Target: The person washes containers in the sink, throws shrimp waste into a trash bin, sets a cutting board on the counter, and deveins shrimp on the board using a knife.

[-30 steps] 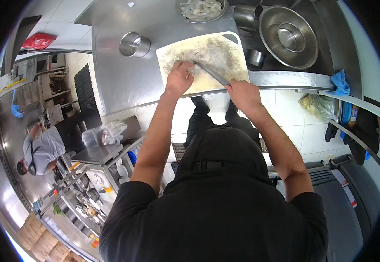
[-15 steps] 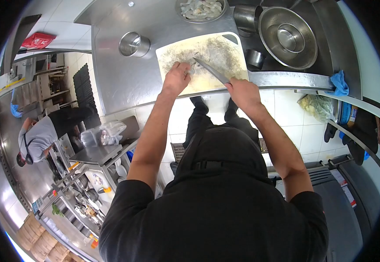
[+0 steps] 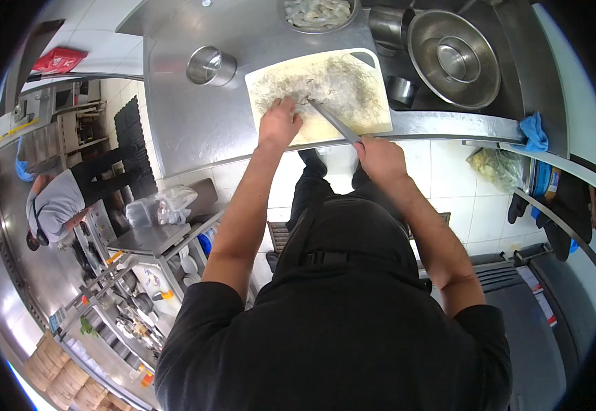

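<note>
We're gripping the knife (image 3: 337, 123) over the board's (image 3: 370, 109) near edge with our right hand (image 3: 383, 157), our left hand (image 3: 281, 125) curling by the near-left corner, its hold unclear, and risking a cut from the knife slipping.

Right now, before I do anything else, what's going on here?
A person in black stands at a steel counter with a cutting board. The right hand grips a knife, its blade over the board. The left hand is at the board, fingers near the knife's tip; whatever they may hold is too small to identify. A bowl of pale pieces sits beyond, a metal cup to the left.
</note>
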Action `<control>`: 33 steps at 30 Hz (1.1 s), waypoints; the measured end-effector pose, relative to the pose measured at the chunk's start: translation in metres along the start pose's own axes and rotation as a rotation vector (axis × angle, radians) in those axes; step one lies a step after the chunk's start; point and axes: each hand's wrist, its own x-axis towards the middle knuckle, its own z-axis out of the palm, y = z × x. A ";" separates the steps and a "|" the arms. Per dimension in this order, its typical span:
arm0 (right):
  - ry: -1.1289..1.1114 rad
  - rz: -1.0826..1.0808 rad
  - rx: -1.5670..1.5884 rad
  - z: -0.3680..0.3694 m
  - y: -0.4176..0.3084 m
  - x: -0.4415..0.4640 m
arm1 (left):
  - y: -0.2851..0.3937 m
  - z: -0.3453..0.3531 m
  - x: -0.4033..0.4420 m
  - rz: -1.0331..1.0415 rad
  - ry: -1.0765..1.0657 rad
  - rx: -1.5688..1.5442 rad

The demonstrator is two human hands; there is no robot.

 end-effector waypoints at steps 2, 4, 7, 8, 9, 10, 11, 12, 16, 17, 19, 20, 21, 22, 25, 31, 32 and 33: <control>0.057 -0.041 0.012 0.004 0.003 0.000 | 0.001 0.001 -0.002 0.007 0.008 0.004; 0.075 -0.074 0.017 0.006 0.001 0.001 | 0.001 0.000 -0.003 -0.004 0.002 0.028; 0.040 -0.082 -0.007 0.010 -0.001 0.003 | -0.001 0.002 -0.004 0.033 0.008 0.032; 0.026 -0.071 -0.026 0.014 0.000 0.005 | -0.002 0.003 -0.004 0.047 0.019 0.029; 0.012 -0.061 -0.044 0.013 0.000 0.005 | -0.003 0.003 -0.004 0.060 0.029 0.027; 0.002 -0.058 -0.040 0.012 0.001 0.006 | -0.005 0.004 -0.004 0.071 0.042 0.025; -0.007 -0.057 -0.035 0.010 0.001 0.006 | -0.008 0.003 -0.004 0.074 0.033 0.042; -0.018 -0.053 -0.030 0.008 0.002 0.006 | -0.009 0.002 -0.005 0.078 0.021 0.059; 0.016 -0.036 -0.041 0.014 0.011 0.007 | -0.014 -0.005 -0.009 0.084 0.025 0.081; 0.023 -0.035 -0.042 0.014 0.013 0.008 | -0.017 -0.006 -0.011 0.096 0.043 0.089; 0.029 -0.025 -0.045 0.012 0.014 0.007 | -0.023 -0.010 -0.014 0.122 0.078 0.105; 0.028 -0.014 -0.049 0.011 0.015 0.007 | -0.026 -0.012 -0.016 0.122 0.084 0.117; 0.027 -0.002 -0.053 0.009 0.016 0.007 | -0.030 -0.015 -0.017 0.122 0.090 0.127; 0.034 0.004 -0.047 0.007 0.016 0.007 | -0.034 -0.018 -0.017 0.123 0.096 0.138; 0.084 0.016 -0.038 0.002 0.018 0.007 | -0.047 -0.040 -0.008 0.055 0.184 0.185; 0.160 0.042 -0.002 -0.014 0.023 -0.002 | -0.083 -0.131 0.054 -0.073 0.514 0.183; 0.168 0.050 0.005 -0.016 0.022 -0.003 | -0.090 -0.139 0.065 -0.104 0.486 0.216; 0.178 0.058 0.009 -0.018 0.023 -0.005 | -0.096 -0.145 0.077 -0.134 0.459 0.247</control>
